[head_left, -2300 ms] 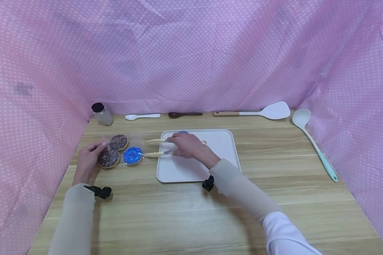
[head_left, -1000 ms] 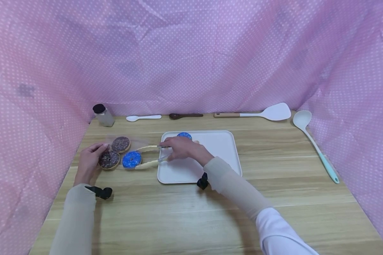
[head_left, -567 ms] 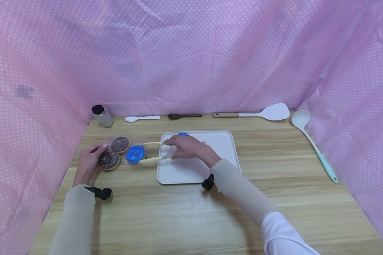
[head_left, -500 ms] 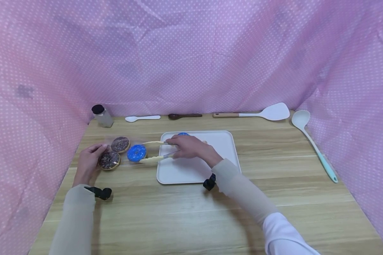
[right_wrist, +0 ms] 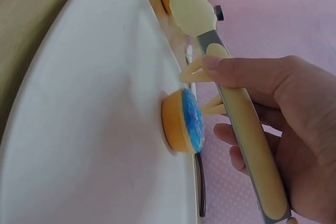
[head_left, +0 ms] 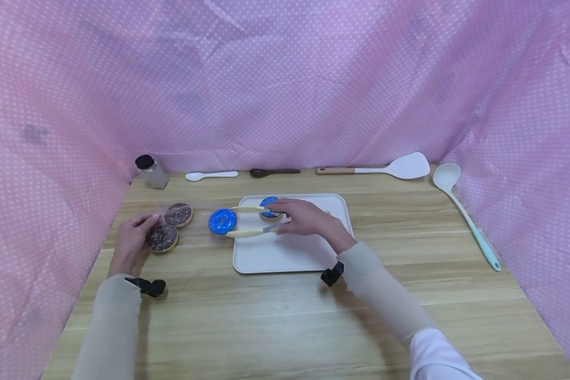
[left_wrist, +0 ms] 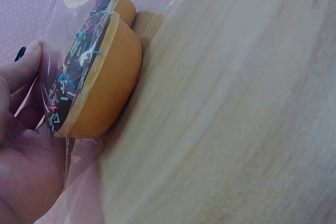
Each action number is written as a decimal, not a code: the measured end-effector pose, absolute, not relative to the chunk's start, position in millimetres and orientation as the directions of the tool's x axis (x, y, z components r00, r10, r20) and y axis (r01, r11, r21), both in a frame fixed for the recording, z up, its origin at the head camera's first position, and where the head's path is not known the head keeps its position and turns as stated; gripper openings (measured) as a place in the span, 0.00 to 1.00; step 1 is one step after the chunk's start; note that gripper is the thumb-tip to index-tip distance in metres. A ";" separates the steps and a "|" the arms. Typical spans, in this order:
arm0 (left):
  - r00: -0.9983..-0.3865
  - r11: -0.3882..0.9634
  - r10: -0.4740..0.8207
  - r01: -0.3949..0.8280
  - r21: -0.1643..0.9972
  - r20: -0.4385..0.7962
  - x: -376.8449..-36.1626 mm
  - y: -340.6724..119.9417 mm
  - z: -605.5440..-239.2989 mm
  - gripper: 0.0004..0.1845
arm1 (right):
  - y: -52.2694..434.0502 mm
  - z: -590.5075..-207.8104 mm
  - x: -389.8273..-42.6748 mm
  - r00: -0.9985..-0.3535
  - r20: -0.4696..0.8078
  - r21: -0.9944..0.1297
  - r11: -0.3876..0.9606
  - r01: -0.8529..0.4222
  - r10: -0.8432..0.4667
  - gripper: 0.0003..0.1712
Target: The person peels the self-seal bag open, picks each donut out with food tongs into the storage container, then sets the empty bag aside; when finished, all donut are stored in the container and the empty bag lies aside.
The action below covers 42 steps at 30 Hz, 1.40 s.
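Note:
My left hand (head_left: 129,240) pinches the edge of a clear plastic bag (left_wrist: 68,3) on the left of the table. Inside the bag lie two donuts with chocolate icing and sprinkles, the nearer chocolate donut (head_left: 162,239) beside my fingers and the other chocolate donut (head_left: 178,215) behind it. My right hand (head_left: 304,217) grips cream-and-grey tongs (right_wrist: 247,129) over the tray. Between the tong tips is a blue-iced donut (head_left: 222,221), just left of the tray's edge. A second blue donut (right_wrist: 181,121) rests on the white tray (head_left: 261,258), partly behind the tongs and fingers.
Along the back of the wooden table lie a jar with a black lid (head_left: 152,172), a white spoon (head_left: 211,175), a dark brown spoon (head_left: 274,172) and a white spatula (head_left: 408,166). A ladle (head_left: 465,211) lies at the right. Pink dotted cloth (head_left: 285,84) hangs around.
My right hand has closed the tongs on the blue donut and drawn it rightward, away from the chocolate donuts to the tray's edge. My left hand has stayed at the bag.

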State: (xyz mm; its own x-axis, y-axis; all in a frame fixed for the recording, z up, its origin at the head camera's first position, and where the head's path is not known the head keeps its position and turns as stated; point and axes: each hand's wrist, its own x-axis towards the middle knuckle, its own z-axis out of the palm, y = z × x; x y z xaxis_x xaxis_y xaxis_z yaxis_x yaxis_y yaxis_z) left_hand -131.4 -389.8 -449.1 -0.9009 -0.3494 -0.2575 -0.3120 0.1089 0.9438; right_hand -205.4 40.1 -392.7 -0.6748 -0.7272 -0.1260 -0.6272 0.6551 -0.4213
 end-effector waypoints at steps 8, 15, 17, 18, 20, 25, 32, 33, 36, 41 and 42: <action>-0.908 0.070 -0.349 -0.273 0.960 -0.233 -131.1 -390.3 -449.6 0.19 | 76.2 -387.1 -205.8 -0.712 -0.067 -0.473 0.650 -0.594 -0.699 0.39; -0.917 0.053 -0.341 -0.240 0.969 -0.208 -131.6 -389.4 -449.5 0.12 | 107.2 -388.0 -205.6 -0.758 -0.008 -0.477 0.668 -0.571 -0.653 0.40; -0.915 0.066 -0.344 -0.247 0.967 -0.211 -131.3 -389.1 -448.8 0.15 | 115.7 -389.2 -205.8 -0.765 0.011 -0.479 0.668 -0.569 -0.644 0.40; -0.914 0.079 -0.346 -0.254 0.964 -0.213 -131.5 -389.0 -448.8 0.16 | 120.1 -389.5 -205.7 -0.770 0.014 -0.483 0.670 -0.564 -0.638 0.39; -0.909 0.111 -0.350 -0.280 0.953 -0.226 -131.5 -388.6 -447.7 0.20 | 128.7 -391.1 -205.5 -0.779 0.018 -0.492 0.673 -0.553 -0.627 0.39; -0.904 0.124 -0.345 -0.309 0.943 -0.251 -131.7 -389.3 -447.4 0.22 | 148.0 -392.5 -201.9 -0.811 -0.004 -0.508 0.700 -0.502 -0.585 0.39; -0.911 0.144 -0.345 -0.287 0.947 -0.224 -131.1 -390.4 -447.8 0.17 | 174.6 -398.8 -199.0 -0.836 -0.009 -0.514 0.720 -0.467 -0.548 0.41; -0.913 0.136 -0.343 -0.280 0.950 -0.219 -131.1 -390.3 -447.8 0.16 | 178.2 -400.0 -198.9 -0.843 -0.017 -0.522 0.724 -0.450 -0.537 0.41; -0.919 0.104 -0.335 -0.255 0.961 -0.208 -131.3 -389.8 -447.9 0.13 | 188.0 -405.5 -199.2 -0.860 -0.038 -0.533 0.739 -0.413 -0.508 0.41; -0.914 0.111 -0.347 -0.262 0.959 -0.210 -132.0 -390.0 -448.9 0.11 | 197.5 -414.1 -200.7 -0.869 -0.039 -0.533 0.746 -0.400 -0.493 0.40; -0.913 0.114 -0.349 -0.266 0.957 -0.212 -132.1 -390.1 -449.0 0.12 | 198.6 -415.4 -200.8 -0.869 -0.035 -0.531 0.746 -0.402 -0.494 0.39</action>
State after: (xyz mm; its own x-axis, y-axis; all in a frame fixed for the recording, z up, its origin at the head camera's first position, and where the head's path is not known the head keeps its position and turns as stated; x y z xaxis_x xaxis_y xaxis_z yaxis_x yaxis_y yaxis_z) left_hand -132.1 -390.1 -449.0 -0.9127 -0.3492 -0.2122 -0.2660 0.1136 0.9573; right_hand -200.8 198.6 -415.4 -0.8688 -0.4940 -0.0352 -0.4024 0.7456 -0.5313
